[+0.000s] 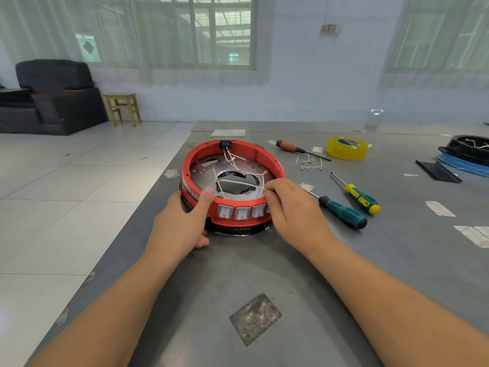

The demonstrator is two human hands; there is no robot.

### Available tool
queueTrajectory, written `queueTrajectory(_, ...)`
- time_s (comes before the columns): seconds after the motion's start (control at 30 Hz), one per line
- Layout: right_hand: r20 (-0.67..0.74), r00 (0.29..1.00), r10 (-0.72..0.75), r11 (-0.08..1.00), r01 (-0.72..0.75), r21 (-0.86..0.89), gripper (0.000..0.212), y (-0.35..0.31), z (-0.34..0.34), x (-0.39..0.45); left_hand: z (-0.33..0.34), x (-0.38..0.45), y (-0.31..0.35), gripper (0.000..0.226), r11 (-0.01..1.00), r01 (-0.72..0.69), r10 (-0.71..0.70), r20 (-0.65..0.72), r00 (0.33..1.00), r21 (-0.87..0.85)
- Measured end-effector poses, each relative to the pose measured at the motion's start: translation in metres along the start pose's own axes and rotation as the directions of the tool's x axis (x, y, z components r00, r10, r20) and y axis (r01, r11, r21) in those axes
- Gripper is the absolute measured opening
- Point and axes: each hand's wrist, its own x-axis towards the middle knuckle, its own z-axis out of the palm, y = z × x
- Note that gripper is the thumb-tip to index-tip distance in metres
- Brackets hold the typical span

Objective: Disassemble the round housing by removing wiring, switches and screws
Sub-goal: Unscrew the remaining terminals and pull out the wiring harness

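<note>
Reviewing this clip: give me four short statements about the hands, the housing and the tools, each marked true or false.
1. The right hand pinches a thin white wire over the round red plastic housing. True.
2. The left hand holds a screwdriver. False: it grips the housing's rim.
3. The yellow tape roll sits inside the housing. False: it lies on the grey table, beyond the screwdrivers.
4. Three white rocker switches face the person. True.

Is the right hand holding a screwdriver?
No, the right hand pinches a white wire at the red housing's rim.
</note>
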Motion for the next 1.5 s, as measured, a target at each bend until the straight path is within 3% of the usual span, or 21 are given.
queueTrajectory(0.2,-0.026,1.000,-0.004,0.999,0.003,-0.039,0.017,-0.010,-0.004,-0.005,-0.005,0.000,-0.001,0.054,0.956,-0.100,0.115,-0.039,0.993,0.274)
queueTrajectory(0.43,-0.031,0.999,0.032,0.993,-0.035,-0.111,0.015,-0.016,-0.002,-0.005,-0.007,0.005,-0.003,0.087,0.884,-0.044,0.037,0.025,0.999,0.466)
queueTrajectory(0.53,-0.120,0.991,0.059,0.998,-0.062,-0.018,0.015,-0.017,-0.002,-0.004,-0.011,0.000,0.000,0.094,0.829,-0.024,0.079,-0.074,0.994,0.559)
queueTrajectory(0.6,-0.201,0.978,0.061,0.998,-0.061,0.005,0.014,-0.018,-0.003,-0.001,-0.011,-0.003,0.006,0.080,0.844,-0.160,0.278,-0.162,0.947,0.512)
queueTrajectory(0.67,-0.221,0.973,0.071,0.994,-0.051,0.094,0.014,-0.021,-0.003,0.000,-0.007,-0.005,0.015,0.057,0.830,-0.397,0.485,-0.155,0.861,0.393)
queueTrajectory(0.73,-0.215,0.974,0.072,0.972,-0.021,0.233,0.012,-0.023,-0.003,0.000,0.004,-0.010,0.024,0.040,0.833,-0.516,0.543,-0.113,0.832,0.198)
queueTrajectory(0.87,-0.174,0.984,0.032,0.941,0.029,0.337,0.011,-0.028,-0.002,-0.002,0.026,-0.020,0.042,0.012,0.862,-0.469,0.470,-0.047,0.882,-0.194)
queueTrajectory(1.03,-0.120,0.986,0.111,0.898,-0.048,0.438,0.016,-0.025,-0.006,-0.006,0.033,-0.018,0.057,0.015,0.864,-0.361,0.360,-0.071,0.930,-0.351)
queueTrajectory(1.17,-0.141,0.970,0.198,0.889,-0.117,0.443,0.013,-0.015,-0.010,-0.006,0.037,-0.013,0.071,0.018,0.899,-0.267,0.268,-0.046,0.962,-0.346)
queueTrajectory(1.3,-0.140,0.973,0.185,0.889,-0.104,0.446,0.005,-0.008,-0.010,-0.006,0.041,-0.007,0.077,0.018,0.928,-0.241,0.253,0.004,0.968,-0.282)
queueTrajectory(1.5,-0.133,0.971,0.199,0.872,-0.113,0.476,0.013,-0.004,-0.008,-0.005,0.043,0.003,0.080,0.011,0.932,-0.193,0.215,0.037,0.976,-0.307)
